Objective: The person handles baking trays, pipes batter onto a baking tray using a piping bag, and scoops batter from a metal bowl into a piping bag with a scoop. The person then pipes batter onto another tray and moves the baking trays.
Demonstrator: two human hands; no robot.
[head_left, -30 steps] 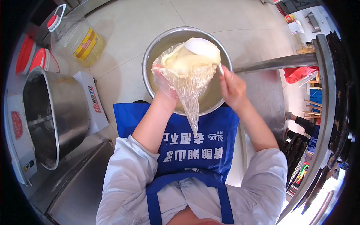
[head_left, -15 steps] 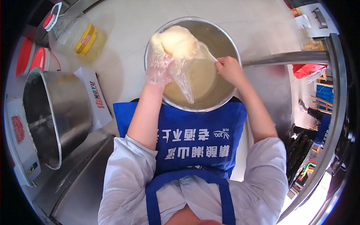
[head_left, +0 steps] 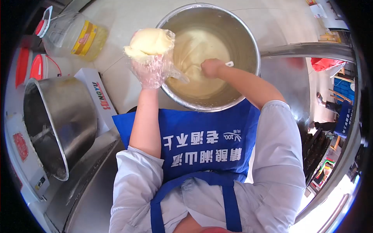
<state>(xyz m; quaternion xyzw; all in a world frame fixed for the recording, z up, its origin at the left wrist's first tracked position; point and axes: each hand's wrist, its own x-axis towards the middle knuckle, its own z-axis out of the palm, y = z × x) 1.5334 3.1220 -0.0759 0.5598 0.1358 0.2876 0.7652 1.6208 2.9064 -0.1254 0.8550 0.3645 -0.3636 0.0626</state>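
My left hand [head_left: 149, 72] holds up a clear plastic bag [head_left: 165, 64] whose open top is heaped with pale yellow batter [head_left: 149, 42], to the left of a large steel pot [head_left: 254, 50]. The bag's tip hangs over the pot's left rim. Inside the pot lies more creamy batter [head_left: 198, 44]. My right hand [head_left: 211, 68] is closed around a white utensil [head_left: 230, 63] over the pot, with the handle's end showing behind the fist; its far end is hidden in the batter.
At the left are an oil jug [head_left: 83, 39], red-lidded tubs [head_left: 39, 68], a white box [head_left: 97, 95] and a steel mixing bowl [head_left: 72, 116]. A metal rail [head_left: 311, 50] and a round steel surface [head_left: 285, 85] are at the right. Another person's legs [head_left: 328, 126] show beyond.
My left hand has moved left with the bag, out from over the pot. My right hand has moved left and lowered the utensil into the batter. The pot appears higher and more to the right.
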